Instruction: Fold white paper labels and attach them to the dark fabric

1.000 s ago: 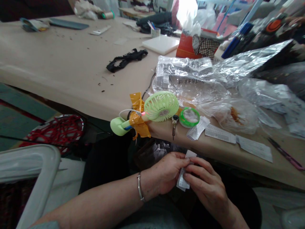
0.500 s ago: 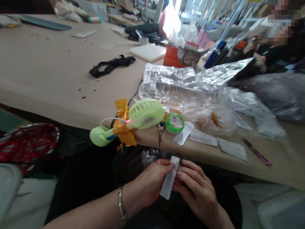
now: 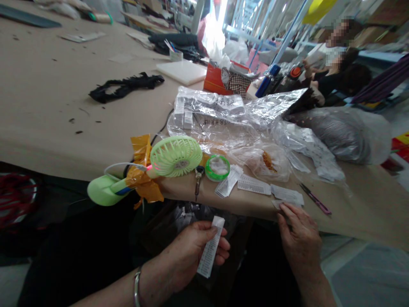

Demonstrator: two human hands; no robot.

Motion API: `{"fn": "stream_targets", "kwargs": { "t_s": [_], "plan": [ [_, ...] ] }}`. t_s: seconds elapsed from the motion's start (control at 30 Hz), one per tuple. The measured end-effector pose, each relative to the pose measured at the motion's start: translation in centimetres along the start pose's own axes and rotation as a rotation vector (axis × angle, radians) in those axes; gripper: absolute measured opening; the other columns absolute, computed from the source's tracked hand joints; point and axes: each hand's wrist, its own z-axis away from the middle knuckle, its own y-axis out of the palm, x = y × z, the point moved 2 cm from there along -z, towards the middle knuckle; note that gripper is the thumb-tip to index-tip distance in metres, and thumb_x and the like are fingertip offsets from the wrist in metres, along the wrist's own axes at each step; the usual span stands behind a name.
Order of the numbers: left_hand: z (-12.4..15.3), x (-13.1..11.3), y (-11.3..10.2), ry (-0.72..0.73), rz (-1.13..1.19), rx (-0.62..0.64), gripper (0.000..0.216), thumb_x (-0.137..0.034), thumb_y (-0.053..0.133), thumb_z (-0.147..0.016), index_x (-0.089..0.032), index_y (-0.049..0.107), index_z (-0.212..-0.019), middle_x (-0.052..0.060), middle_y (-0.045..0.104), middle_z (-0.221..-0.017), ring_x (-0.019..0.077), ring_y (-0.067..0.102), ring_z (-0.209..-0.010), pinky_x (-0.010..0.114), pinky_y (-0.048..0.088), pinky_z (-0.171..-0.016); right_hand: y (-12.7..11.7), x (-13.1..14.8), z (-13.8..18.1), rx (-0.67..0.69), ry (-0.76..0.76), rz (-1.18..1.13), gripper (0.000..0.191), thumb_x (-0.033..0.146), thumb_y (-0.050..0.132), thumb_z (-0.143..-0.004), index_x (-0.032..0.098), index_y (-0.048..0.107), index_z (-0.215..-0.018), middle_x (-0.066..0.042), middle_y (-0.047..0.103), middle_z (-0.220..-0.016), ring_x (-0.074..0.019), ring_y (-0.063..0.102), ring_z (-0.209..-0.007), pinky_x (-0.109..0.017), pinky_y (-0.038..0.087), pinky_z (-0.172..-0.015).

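My left hand (image 3: 191,251) is below the table edge and pinches a narrow white printed label strip (image 3: 210,247) between thumb and fingers. My right hand (image 3: 298,238) is up at the table's front edge, its fingertips touching a white label (image 3: 286,195) that lies there. More white labels (image 3: 252,184) lie in a row along the edge beside it. A dark bag of loose labels (image 3: 188,215) sits in my lap under the table edge.
A green mini fan (image 3: 175,157) is taped with orange tape to the beige table (image 3: 47,106) edge. Beside it are a green tape roll (image 3: 217,167), clear plastic bags (image 3: 223,119), pink snips (image 3: 315,198), a black fabric strip (image 3: 124,87) and a red tissue box (image 3: 220,79). Another person sits far right.
My right hand let go of the label strip and rose to the labels on the table edge. My left hand kept the strip. The view swung right.
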Motion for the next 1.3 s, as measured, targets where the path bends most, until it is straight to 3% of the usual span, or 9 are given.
{"fn": "stream_targets", "kwargs": {
  "t_s": [0.13, 0.27, 0.43, 0.53, 0.8, 1.0, 1.13, 1.2, 1.3],
  "plan": [
    [0.1, -0.2, 0.2, -0.010, 0.003, -0.011, 0.018, -0.026, 0.061, -0.083, -0.010, 0.061, -0.090, 0.008, 0.069, -0.070, 0.0159, 0.066, -0.059, 0.028, 0.050, -0.061, -0.8, -0.3, -0.3, -0.066, 0.020, -0.189, 0.012, 0.019, 0.060, -0.087, 0.019, 0.068, -0.096, -0.007, 0.070, -0.097, -0.0218, 0.065, -0.090, -0.039, 0.050, -0.085],
    [0.2, -0.1, 0.5, -0.022, 0.024, 0.025, 0.017, -0.025, 0.060, -0.083, -0.010, 0.062, -0.089, 0.009, 0.069, -0.072, 0.0149, 0.064, -0.056, 0.029, 0.050, -0.061, -1.7, 4.0, -1.1, -0.162, 0.143, -0.543, 0.019, 0.010, 0.064, -0.082, 0.021, 0.067, -0.097, -0.006, 0.068, -0.100, -0.0233, 0.065, -0.096, -0.044, 0.050, -0.088],
    [0.1, -0.3, 0.6, 0.056, 0.140, 0.077, 0.013, -0.017, 0.068, -0.070, -0.009, 0.066, -0.079, 0.004, 0.065, -0.067, 0.0102, 0.059, -0.052, 0.022, 0.044, -0.053, -1.7, 12.9, -1.7, 0.009, -0.217, -0.830, 0.025, 0.002, 0.061, -0.080, 0.020, 0.067, -0.095, -0.006, 0.068, -0.096, -0.0234, 0.061, -0.103, -0.042, 0.052, -0.085],
    [0.1, -0.4, 0.2, 0.097, 0.226, 0.056, 0.009, -0.012, 0.070, -0.061, -0.009, 0.064, -0.069, 0.001, 0.061, -0.063, 0.0070, 0.054, -0.051, 0.018, 0.036, -0.049, -0.9, 15.3, -1.1, 0.041, -0.290, -0.793, 0.020, 0.004, 0.059, -0.083, 0.020, 0.069, -0.091, -0.005, 0.070, -0.091, -0.0214, 0.061, -0.101, -0.042, 0.049, -0.090],
    [0.2, -0.5, -0.4, 0.116, 0.249, -0.031, 0.010, -0.015, 0.070, -0.062, -0.013, 0.062, -0.067, -0.001, 0.058, -0.060, 0.0071, 0.050, -0.051, 0.019, 0.030, -0.048, -0.3, 15.3, -0.2, 0.108, -0.333, -0.730, 0.017, 0.006, 0.058, -0.085, 0.017, 0.069, -0.091, -0.006, 0.071, -0.093, -0.0223, 0.060, -0.104, -0.045, 0.044, -0.097],
    [0.4, -0.5, -0.3, 0.126, 0.245, 0.065, 0.024, -0.032, 0.076, -0.066, -0.012, 0.063, -0.070, 0.000, 0.059, -0.064, 0.0070, 0.051, -0.054, 0.019, 0.033, -0.050, -0.6, 15.8, -0.6, 0.127, -0.307, -0.715, 0.019, 0.006, 0.056, -0.086, 0.019, 0.068, -0.091, -0.004, 0.071, -0.094, -0.0210, 0.061, -0.104, -0.044, 0.044, -0.098],
    [0.5, -0.6, -0.4, 0.121, 0.197, 0.053, 0.018, -0.024, 0.074, -0.069, -0.011, 0.062, -0.071, 0.000, 0.060, -0.064, 0.0060, 0.053, -0.053, 0.017, 0.037, -0.051, -0.8, 15.5, -0.4, 0.108, -0.270, -0.803, 0.025, 0.006, 0.060, -0.083, 0.020, 0.066, -0.103, -0.005, 0.070, -0.099, -0.0221, 0.061, -0.106, -0.044, 0.047, -0.097],
    [0.7, -0.7, -0.6, 0.101, 0.152, 0.056, 0.015, -0.025, 0.069, -0.075, -0.011, 0.062, -0.075, 0.001, 0.060, -0.062, 0.0073, 0.055, -0.050, 0.018, 0.041, -0.051, -0.6, 14.5, -0.1, 0.091, -0.140, -0.895, 0.031, 0.010, 0.064, -0.081, 0.020, 0.063, -0.110, -0.007, 0.067, -0.105, -0.0238, 0.059, -0.110, -0.042, 0.049, -0.095],
    [0.9, -0.7, -0.6, 0.029, 0.052, 0.161, 0.021, -0.031, 0.060, -0.083, -0.012, 0.063, -0.089, 0.002, 0.061, -0.061, 0.0111, 0.059, -0.048, 0.022, 0.046, -0.049, 0.8, 12.3, 0.2, 0.176, 0.206, -1.086, 0.029, 0.018, 0.064, -0.083, 0.021, 0.061, -0.112, -0.009, 0.064, -0.111, -0.0219, 0.061, -0.107, -0.035, 0.053, -0.090]
  ]
}}
